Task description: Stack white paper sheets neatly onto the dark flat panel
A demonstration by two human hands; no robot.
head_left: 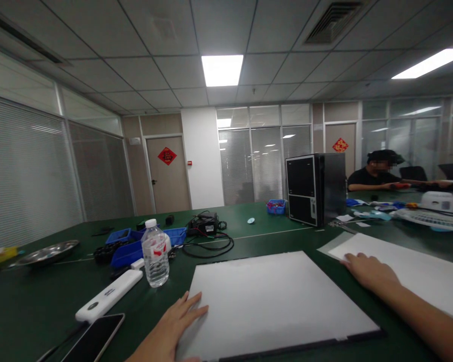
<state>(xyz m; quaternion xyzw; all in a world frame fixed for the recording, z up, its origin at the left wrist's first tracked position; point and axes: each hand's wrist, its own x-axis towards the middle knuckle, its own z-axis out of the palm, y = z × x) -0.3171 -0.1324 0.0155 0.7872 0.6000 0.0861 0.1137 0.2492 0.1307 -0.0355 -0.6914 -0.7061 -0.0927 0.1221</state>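
A large white sheet [272,301] lies flat on the green table [30,301] in front of me, over a dark board whose edge shows along the near side. My left hand [173,327] rests open on the sheet's near left edge, fingers stretched out. My right hand [368,271] lies palm down, fingers flat, on the corner of a second white sheet [411,276] to the right. Neither hand holds anything.
A water bottle [155,254], a white oblong device [109,295] and a dark phone [94,339] lie at the left. Blue bins [126,246], a metal dish [47,252], cables [207,239] and a black computer case [313,188] stand farther back. Another person [377,173] sits at the far right.
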